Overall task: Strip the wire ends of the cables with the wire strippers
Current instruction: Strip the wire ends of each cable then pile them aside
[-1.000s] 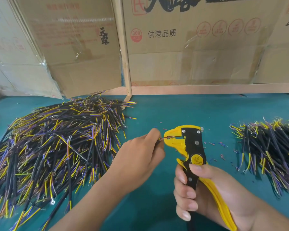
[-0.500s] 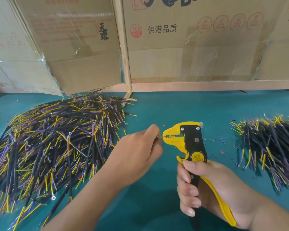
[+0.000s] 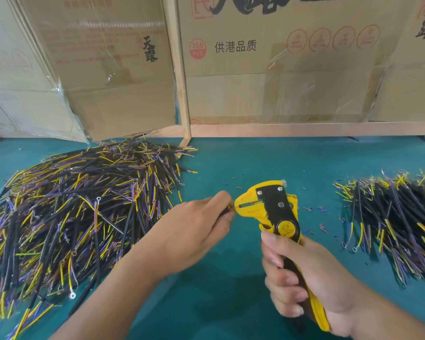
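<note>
Yellow and black made up the wire strippers (image 3: 270,212) you held: a yellow beak-shaped head, a black plate with two silver rivets, a round yellow dial below it, and one yellow and one black handle. Your right hand (image 3: 304,278) was wrapped tightly around those handles, fingers curled across the front and thumb lying just under the dial. The tool's long axis ran from the lower right, by your wrist, up toward the middle of the bench, and its beak pointed left at your other hand. Your left hand (image 3: 194,231) pinched a cable (image 3: 227,210) between thumb and forefinger, with most of that cable hidden under your fingers; only a short black and yellow bit showed, and a thin wire end reached from it across into the slot of the head. That wire lay roughly level, running left to right. You had one tool, one cable in hand, and two heaps on the green table (image 3: 231,303): a big pile of cables (image 3: 71,217) to your left and a smaller pile (image 3: 398,222) to your right, both black-sheathed with yellow and purple cores, too many to count. Small insulation scraps (image 3: 322,218) lay scattered between the tool and the right heap. Cardboard boxes (image 3: 280,69) stood behind the bench.
</note>
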Demonstrator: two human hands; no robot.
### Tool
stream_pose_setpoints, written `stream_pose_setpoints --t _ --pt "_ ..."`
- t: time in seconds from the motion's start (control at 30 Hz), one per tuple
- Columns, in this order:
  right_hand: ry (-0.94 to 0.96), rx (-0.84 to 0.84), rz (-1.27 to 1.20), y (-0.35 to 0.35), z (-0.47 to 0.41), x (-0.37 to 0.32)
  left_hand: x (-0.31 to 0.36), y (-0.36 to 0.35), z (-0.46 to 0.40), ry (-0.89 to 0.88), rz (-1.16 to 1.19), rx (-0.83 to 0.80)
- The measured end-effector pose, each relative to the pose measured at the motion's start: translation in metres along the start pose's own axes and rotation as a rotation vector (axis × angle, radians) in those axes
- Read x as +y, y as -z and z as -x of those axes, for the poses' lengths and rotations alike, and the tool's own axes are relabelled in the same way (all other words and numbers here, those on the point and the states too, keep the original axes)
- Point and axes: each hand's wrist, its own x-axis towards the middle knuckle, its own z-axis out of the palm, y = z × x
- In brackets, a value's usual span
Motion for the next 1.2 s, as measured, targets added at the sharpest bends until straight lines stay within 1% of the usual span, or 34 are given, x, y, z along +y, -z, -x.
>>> stream_pose_setpoints --t 0.17,0.33,0.57,0.67,0.8,0.83,1.0,1.03,1.07,1.13,1.17,1.2 --pt "0.002 -0.011 -0.018 0.004 0.001 -0.004 -0.002 0.002 0.0 -0.04 0.02 -0.007" --pt "0.015 -0.014 0.089 0.006 0.002 -0.009 -0.008 0.004 0.001 -0.062 0.043 -0.018" --pt "0.022 -0.022 0.173 0.009 0.006 -0.019 -0.007 0.01 0.001 -0.062 0.095 -0.033" --pt "0.026 -0.031 0.198 0.008 0.009 -0.022 -0.007 0.014 0.003 -0.029 0.243 -0.07" --pt "0.032 -0.06 0.231 0.006 0.012 -0.025 -0.007 0.019 0.006 0.079 0.592 -0.141" --pt "0.031 -0.066 0.231 0.006 0.013 -0.026 -0.007 0.021 0.006 0.098 0.648 -0.154" --pt "0.043 -0.082 0.213 -0.001 0.014 -0.023 -0.011 0.024 0.007 0.111 0.735 -0.181" --pt "0.076 -0.057 0.154 0.003 0.015 -0.026 -0.017 0.028 0.01 0.145 0.76 -0.141" --pt "0.119 -0.006 0.059 0.009 0.016 -0.032 -0.025 0.034 0.013 0.211 0.794 -0.055" --pt "0.215 0.075 -0.088 0.023 0.023 -0.049 -0.041 0.045 0.02 0.335 0.924 0.178" --pt "0.245 0.093 -0.095 0.028 0.025 -0.053 -0.044 0.048 0.021 0.347 0.973 0.251" --pt "0.25 0.094 -0.091 0.031 0.025 -0.053 -0.041 0.046 0.019 0.33 0.972 0.266"
